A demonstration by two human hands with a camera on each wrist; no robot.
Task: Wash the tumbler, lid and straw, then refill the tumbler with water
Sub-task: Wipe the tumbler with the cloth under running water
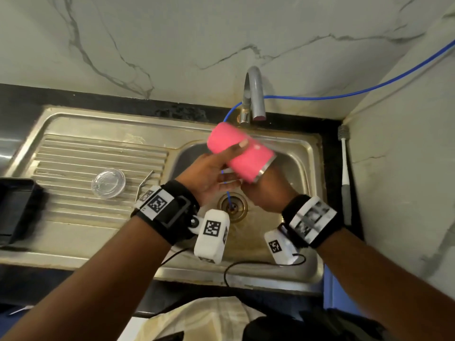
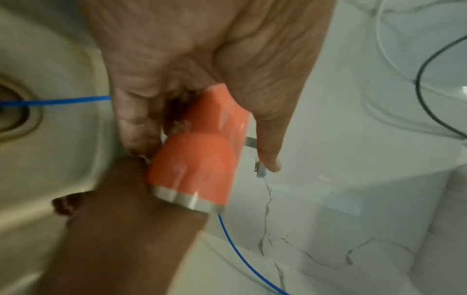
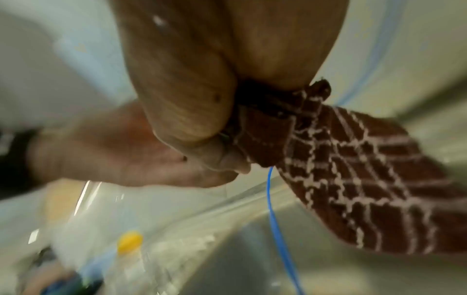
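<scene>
My left hand (image 1: 234, 161) grips the pink tumbler (image 1: 246, 156) on its side over the sink basin (image 1: 290, 225), thumb across the top. Its steel-rimmed mouth points down and to the right. In the left wrist view the tumbler (image 2: 197, 169) looks orange between my thumb and fingers. My right hand (image 1: 263, 188) is against the mouth, its fingertips hidden. The right wrist view shows its fingers curled round a brown cloth (image 3: 353, 179) with white grid lines. The clear lid (image 1: 108, 183) and the metal straw (image 1: 144, 185) lie on the ribbed drainboard (image 1: 73, 156) to the left.
The grey tap (image 1: 254, 94) stands behind the basin. A thin blue hose (image 1: 344, 96) runs from the right wall down into the drain (image 1: 232, 206). A long brush (image 1: 344, 173) lies on the dark counter at right. A black tray (image 1: 14, 207) sits at the far left.
</scene>
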